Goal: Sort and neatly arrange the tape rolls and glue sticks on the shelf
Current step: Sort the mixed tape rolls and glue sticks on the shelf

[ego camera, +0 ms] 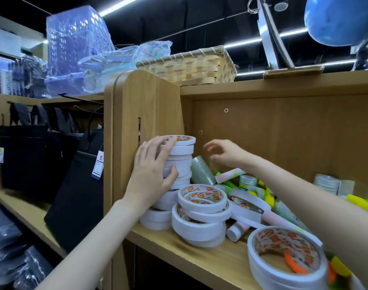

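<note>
A tall stack of white tape rolls [182, 160] stands at the left end of the wooden shelf [191, 254], against the side panel. My left hand [153, 170] lies against the stack's front with fingers spread and straight. My right hand [225, 152] hovers open just right of the stack's top, holding nothing. A shorter pile of wider white tape rolls [202, 216] sits in front. A big tape roll [285, 260] lies at the shelf's front right. A clear tape roll [202, 170] and pink and green glue sticks [231, 174] are jumbled behind.
A wicker basket [189, 65], plastic-wrapped purple baskets [74, 38] and a blue globe [342, 19] stand on the shelf unit's top. Black bags [53, 164] with price tags hang on the left. Yellow packaged items [361, 204] lie at the right.
</note>
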`<state>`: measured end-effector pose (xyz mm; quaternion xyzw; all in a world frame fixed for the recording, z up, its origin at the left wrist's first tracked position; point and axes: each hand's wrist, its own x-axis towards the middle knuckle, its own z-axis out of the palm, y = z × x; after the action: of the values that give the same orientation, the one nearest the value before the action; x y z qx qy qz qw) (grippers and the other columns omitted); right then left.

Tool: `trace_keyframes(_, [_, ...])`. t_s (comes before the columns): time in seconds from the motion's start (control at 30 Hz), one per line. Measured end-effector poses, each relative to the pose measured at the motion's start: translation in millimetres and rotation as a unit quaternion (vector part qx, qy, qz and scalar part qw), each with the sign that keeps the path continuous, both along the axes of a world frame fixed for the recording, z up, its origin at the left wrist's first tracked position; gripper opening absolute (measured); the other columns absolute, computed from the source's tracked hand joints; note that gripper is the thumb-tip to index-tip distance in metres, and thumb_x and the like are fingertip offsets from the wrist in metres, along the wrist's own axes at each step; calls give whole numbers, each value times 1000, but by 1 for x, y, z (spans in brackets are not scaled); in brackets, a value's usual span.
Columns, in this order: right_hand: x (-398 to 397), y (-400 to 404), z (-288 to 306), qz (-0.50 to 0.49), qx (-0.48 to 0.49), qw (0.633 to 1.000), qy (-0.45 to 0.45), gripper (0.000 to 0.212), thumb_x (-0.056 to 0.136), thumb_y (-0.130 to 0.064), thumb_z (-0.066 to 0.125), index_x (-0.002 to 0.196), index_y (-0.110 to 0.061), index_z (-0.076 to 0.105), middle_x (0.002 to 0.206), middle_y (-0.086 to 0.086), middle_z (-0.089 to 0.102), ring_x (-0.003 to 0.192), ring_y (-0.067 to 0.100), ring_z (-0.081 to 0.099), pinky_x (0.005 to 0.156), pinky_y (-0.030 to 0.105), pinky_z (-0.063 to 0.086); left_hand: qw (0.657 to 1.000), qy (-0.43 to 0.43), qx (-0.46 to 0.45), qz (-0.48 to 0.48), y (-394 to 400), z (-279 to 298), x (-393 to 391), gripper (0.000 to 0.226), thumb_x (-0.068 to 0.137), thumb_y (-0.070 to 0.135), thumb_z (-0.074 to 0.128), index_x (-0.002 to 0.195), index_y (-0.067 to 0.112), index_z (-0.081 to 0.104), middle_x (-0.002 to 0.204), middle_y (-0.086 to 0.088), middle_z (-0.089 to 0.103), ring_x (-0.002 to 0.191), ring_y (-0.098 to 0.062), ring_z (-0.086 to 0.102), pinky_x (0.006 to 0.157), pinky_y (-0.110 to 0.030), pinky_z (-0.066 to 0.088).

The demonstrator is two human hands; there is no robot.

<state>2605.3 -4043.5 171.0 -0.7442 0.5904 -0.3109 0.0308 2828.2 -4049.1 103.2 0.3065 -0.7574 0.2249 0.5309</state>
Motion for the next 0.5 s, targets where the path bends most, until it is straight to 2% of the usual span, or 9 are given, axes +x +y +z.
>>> trace_keyframes(0.03, [-3, -10, -4, -38, 16, 995, 92, 49, 87, -8, 60, 134, -16, 46, 133, 12, 48, 115, 23, 51, 91, 21, 40, 1000, 2, -3, 1, 0, -1, 0, 56, 82, 30, 41, 137, 21, 36, 130, -10, 48, 122, -25, 40, 106, -51, 32])
trace_keyframes(0.07, [-3, -20, -8, -55, 37, 988, 139, 59, 85, -16, 63, 139, -22, 39, 137, 12, 41, 122, 25, 45, 97, 24, 37, 1000, 3, -8, 2, -1, -2, 0, 56, 83, 30, 41, 138, 20, 36, 131, -10, 47, 123, -24, 39, 106, -50, 32])
trace_keyframes(0.13, [1, -38, -16, -76, 84, 980, 166, 78, 80, -30, 70, 145, -32, 25, 146, 16, 23, 133, 33, 31, 109, 40, 32, 1000, 6, -16, 3, -2, -4, -1, 57, 83, 29, 41, 139, 19, 36, 132, -10, 46, 124, -23, 37, 106, -48, 31])
trace_keyframes(0.17, [5, -44, -19, -92, 101, 974, 183, 83, 78, -35, 72, 145, -35, 22, 149, 16, 15, 135, 37, 26, 110, 47, 30, 1000, 7, -18, 4, -2, -4, -1, 57, 83, 29, 41, 140, 18, 35, 132, -10, 46, 125, -22, 36, 106, -46, 31])
trace_keyframes(0.23, [11, -52, -24, -116, 110, 966, 204, 84, 76, -36, 74, 143, -31, 24, 149, 17, 12, 132, 39, 30, 107, 51, 34, 1000, 11, -20, 5, -2, -5, -2, 58, 84, 29, 40, 141, 17, 35, 134, -9, 45, 126, -22, 35, 106, -43, 29])
trace_keyframes(0.3, [16, -55, -27, -114, 84, 977, 162, 77, 73, -29, 78, 133, -21, 31, 141, 17, 23, 120, 37, 43, 98, 47, 43, 1000, 14, -19, 4, -3, -6, -3, 58, 85, 29, 40, 141, 17, 34, 135, -9, 44, 127, -22, 35, 106, -37, 25])
trace_keyframes(0.37, [19, -54, -28, -100, 57, 986, 116, 71, 69, -24, 81, 121, -15, 34, 127, 17, 35, 107, 34, 48, 88, 41, 47, 1000, 12, -15, -1, -3, -6, -3, 58, 85, 29, 40, 142, 17, 33, 136, -9, 43, 128, -21, 34, 106, -33, 23])
trace_keyframes(0.43, [18, -51, -27, -94, 16, 993, 66, 65, 65, -21, 84, 109, -14, 36, 116, 16, 43, 96, 28, 47, 76, 35, 44, 1000, 8, -2, -6, -4, -6, -2, 59, 85, 30, 39, 143, 19, 30, 138, -8, 42, 130, -21, 32, 106, -31, 23])
trace_keyframes(0.5, [13, -43, -20, -102, -41, 994, -13, 62, 64, -19, 85, 101, -15, 35, 111, 15, 48, 90, 23, 45, 70, 30, 37, 1000, -1, 11, -9, -3, -5, 0, 59, 86, 32, 37, 143, 23, 27, 139, -8, 41, 131, -22, 31, 106, -35, 27])
